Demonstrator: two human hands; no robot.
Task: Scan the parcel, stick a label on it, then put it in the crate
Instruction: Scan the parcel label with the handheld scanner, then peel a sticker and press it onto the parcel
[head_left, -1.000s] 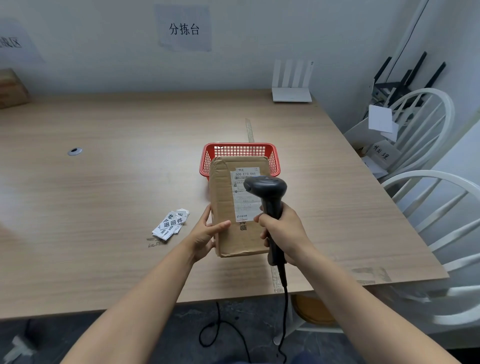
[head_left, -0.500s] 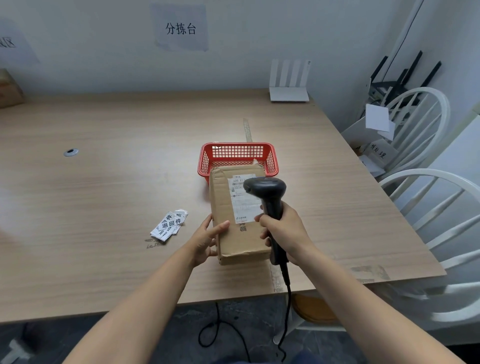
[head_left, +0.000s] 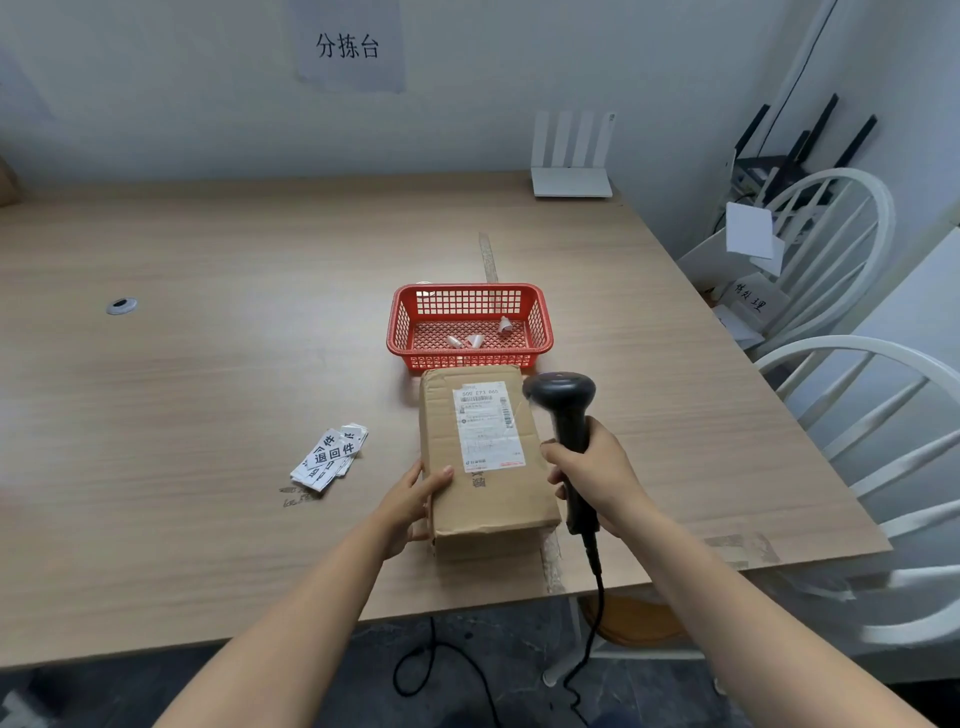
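A brown cardboard parcel (head_left: 483, 499) with a white shipping label lies flat on the wooden table (head_left: 208, 395), just in front of the red plastic crate (head_left: 470, 358). My left hand (head_left: 415, 501) grips the parcel's left edge, thumb on top. My right hand (head_left: 589, 475) holds a black barcode scanner (head_left: 563, 405) upright beside the parcel's right edge, its head level with the shipping label. A small pile of white stickers with black print (head_left: 330, 457) lies on the table to the left of the parcel.
The crate holds a few small white scraps. A white router (head_left: 571, 156) stands at the back of the table. White chairs (head_left: 852, 364) with papers stand to the right. The scanner's cable hangs over the table's front edge.
The parcel has come down from a tilted, raised hold to lie flat on the table, uncovering the crate. The scanner has shifted right, off the parcel's face.
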